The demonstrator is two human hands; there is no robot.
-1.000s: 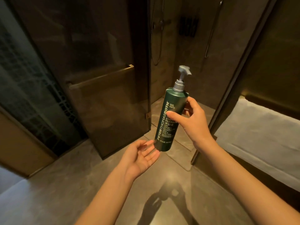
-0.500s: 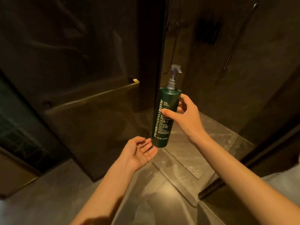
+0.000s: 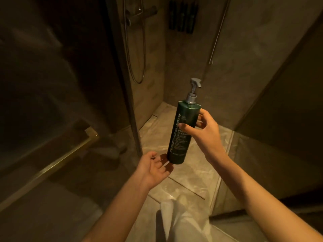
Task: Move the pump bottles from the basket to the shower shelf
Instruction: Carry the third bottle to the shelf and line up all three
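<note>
A tall dark green pump bottle (image 3: 181,133) with a grey pump head is held upright in the air, in front of the shower stall. My right hand (image 3: 204,133) grips it around the upper middle, thumb across the label. My left hand (image 3: 153,168) is open, palm up, just under the bottle's base, fingertips close to it or touching. Several dark bottles (image 3: 182,14) hang in a wall holder at the back of the shower. No basket is in view.
The glass shower door (image 3: 52,84) with a brass handle bar (image 3: 57,163) stands open on the left. A shower hose (image 3: 138,49) hangs on the left wall, a slanted rail (image 3: 218,32) on the back wall. A white cloth (image 3: 183,222) shows below.
The view has moved forward into the shower and tilted down. The bottle and both hands keep the same grip and sit further right in the frame. The white cloth has appeared at the bottom.
</note>
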